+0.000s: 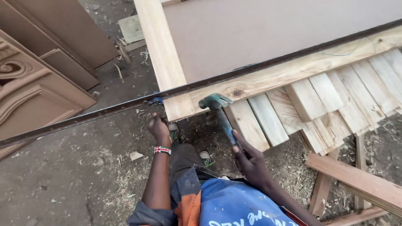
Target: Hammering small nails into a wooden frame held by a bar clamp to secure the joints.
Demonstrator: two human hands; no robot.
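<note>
From the head view, looking down past my chest: my right hand (247, 157) sits just right of the frame's centre, fingers wrapped closed around the blue handle of the hammer (220, 114). The handle runs up and slightly to the left from my fist, so the long axis of the tool leans toward the upper left, and its greenish head lies at the middle of the frame, touching or just short of the lower edge of the pale wooden frame rail (268, 79). The head points toward the corner where that rail meets the upright rail (161, 54) running to the top of the frame.

My left hand (160, 129) is left of centre, closed into a fist; I cannot tell what it grips, if anything, though it sits just under the long dark metal bar (104, 111) that crosses the frame from lower left to upper right. A small blue clamp-like piece (155, 101) rides on that bar just above this hand.

The corner of the frame lies between my two hands, nearer the hammer head than my left fist. Right of the hammer, short planks (310, 104) lie side by side on the counter, under the rail. Carved brown door panels (33, 79) lean at the left edge.
</note>
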